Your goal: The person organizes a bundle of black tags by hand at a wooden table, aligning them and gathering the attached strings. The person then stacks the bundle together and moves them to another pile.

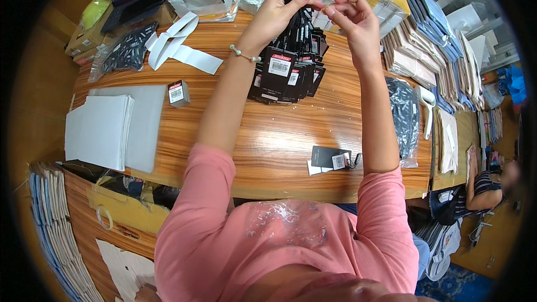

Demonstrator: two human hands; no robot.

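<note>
Both my arms reach to the far side of a wooden table. My left hand point(278, 15), with a beaded bracelet at its wrist, is closed around the black cords point(302, 27) of a bunch of hang tags. The black tags point(279, 67), some with white barcode labels, hang fanned out on the tabletop below that hand. Beside it on the right, my right hand point(355, 22) has thumb and forefinger pinched together at my left fingertips. Whatever lies in that pinch is too small to make out.
White paper sheets point(98, 131) and a small labelled box point(178, 94) lie on the left, near a white strip roll point(193, 59). A few loose tags point(330, 159) sit near the front edge. Folded garment stacks point(414, 50) stand right; a person point(481, 193) sits farther right.
</note>
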